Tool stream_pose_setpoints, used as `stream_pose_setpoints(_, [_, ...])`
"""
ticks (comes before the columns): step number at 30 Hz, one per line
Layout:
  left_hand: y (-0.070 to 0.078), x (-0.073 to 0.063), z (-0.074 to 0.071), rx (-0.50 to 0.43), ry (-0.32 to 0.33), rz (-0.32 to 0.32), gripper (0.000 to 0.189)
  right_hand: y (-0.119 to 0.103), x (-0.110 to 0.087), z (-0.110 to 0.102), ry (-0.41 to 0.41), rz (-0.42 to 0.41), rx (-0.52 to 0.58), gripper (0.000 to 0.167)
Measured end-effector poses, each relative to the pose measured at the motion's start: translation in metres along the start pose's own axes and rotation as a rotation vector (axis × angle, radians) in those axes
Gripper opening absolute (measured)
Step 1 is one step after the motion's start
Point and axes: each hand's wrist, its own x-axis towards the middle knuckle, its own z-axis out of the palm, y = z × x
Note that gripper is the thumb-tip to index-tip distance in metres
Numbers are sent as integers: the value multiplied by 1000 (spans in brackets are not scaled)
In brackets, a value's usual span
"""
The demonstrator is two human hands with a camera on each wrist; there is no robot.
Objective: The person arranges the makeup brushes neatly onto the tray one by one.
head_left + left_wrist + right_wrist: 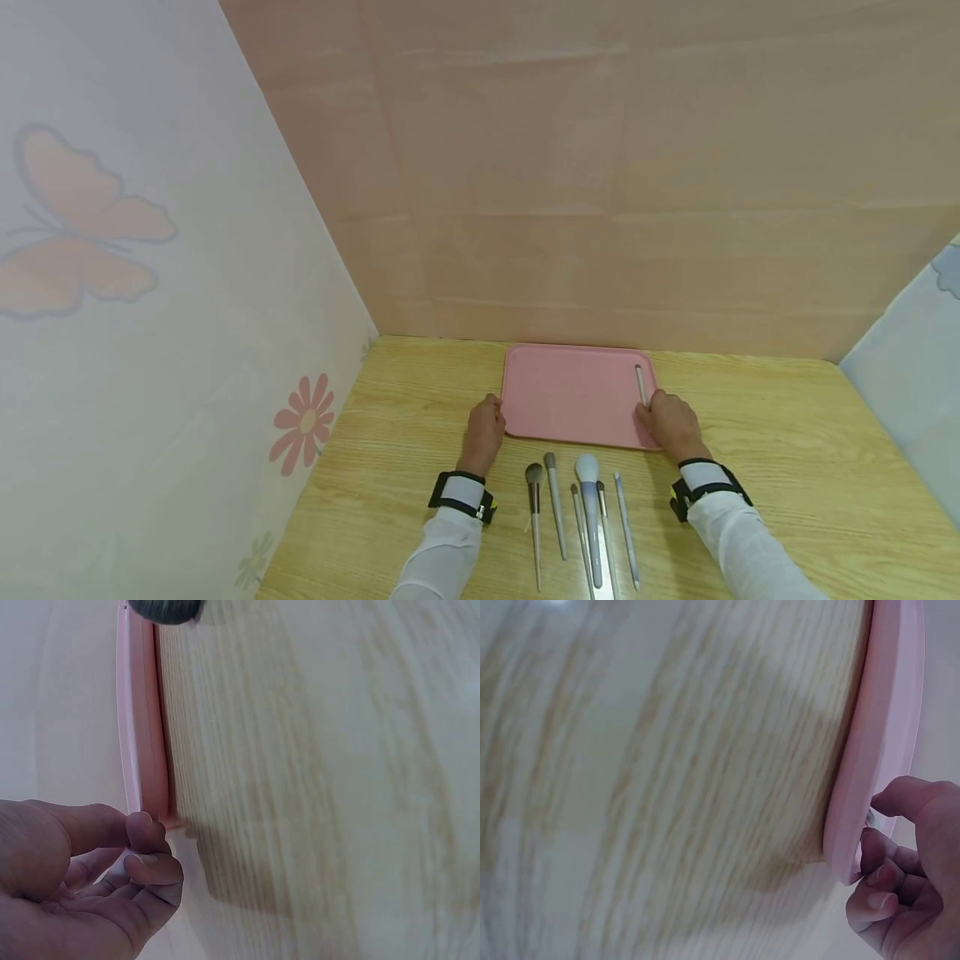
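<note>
A pink rectangular tray (pixel 573 392) lies near the back edge of the table. My left hand (pixel 483 429) is at its left side near the front corner; in the left wrist view the thumb and curled fingers of this hand (pixel 97 870) pinch the tray's rim (pixel 142 720). On the opposite side, my right hand (pixel 671 421) grips the right rim, and the right wrist view has its thumb over the rim (pixel 877 735) with fingers curled against the outer side. One thin light brush (pixel 640 379) lies inside the tray along the right, its lower end hidden by the right hand.
Several makeup brushes lie in front of the tray, between my arms: a dark-headed brush (pixel 534 492), a grey-headed brush (pixel 556 500), a large white-headed brush (pixel 588 492) and a slim pale one (pixel 626 533). A draped wall (pixel 585 275) rises behind the table, a flowered panel (pixel 225 375) at left.
</note>
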Motion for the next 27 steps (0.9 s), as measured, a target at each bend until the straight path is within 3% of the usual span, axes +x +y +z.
stream_pose_setpoints(14, [0, 2, 2, 20, 12, 2, 19, 4, -3, 2, 16, -2, 57, 31])
stream_pose_setpoints(18, [2, 1, 2, 11, 18, 14, 18, 3, -12, -2, 70, -4, 38, 32])
stream_pose_setpoints(27, [2, 1, 2, 5, 28, 37, 17, -3, -44, -18, 273, -12, 60, 28])
